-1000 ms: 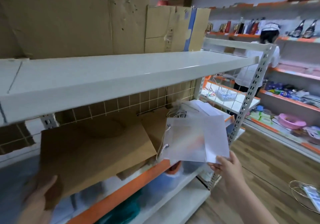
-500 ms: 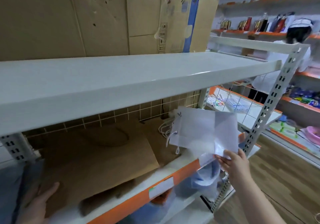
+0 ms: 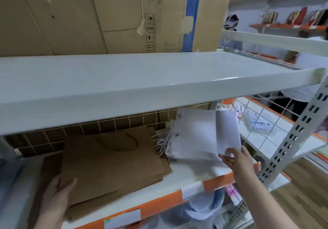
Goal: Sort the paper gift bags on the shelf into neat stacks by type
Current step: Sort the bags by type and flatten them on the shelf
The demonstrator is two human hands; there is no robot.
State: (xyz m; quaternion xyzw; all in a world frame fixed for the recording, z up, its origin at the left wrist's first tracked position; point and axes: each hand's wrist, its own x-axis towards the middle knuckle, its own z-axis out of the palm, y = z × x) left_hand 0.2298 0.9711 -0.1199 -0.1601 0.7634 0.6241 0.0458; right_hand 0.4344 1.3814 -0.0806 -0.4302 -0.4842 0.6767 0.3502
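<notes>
A stack of flat brown paper bags [image 3: 110,161] lies on the left of the lower shelf [image 3: 188,177], with my left hand [image 3: 56,195] resting on its near left corner, thumb on top. To the right lies a stack of white paper bags [image 3: 200,133] with white cord handles [image 3: 163,140] pointing left. My right hand [image 3: 237,163] pinches the near right corner of the white bags, which sit low over the shelf; whether they touch it I cannot tell.
A white upper shelf [image 3: 142,79] overhangs the bags, with large cardboard boxes [image 3: 115,16] on it. A perforated upright post [image 3: 291,147] stands at the right end. A wire grid backs the lower shelf. Another person stands behind the shelving at right.
My right hand has carried the white bags from in front of the shelf in onto the lower shelf's right side. The brown stack has settled flat under my left hand.
</notes>
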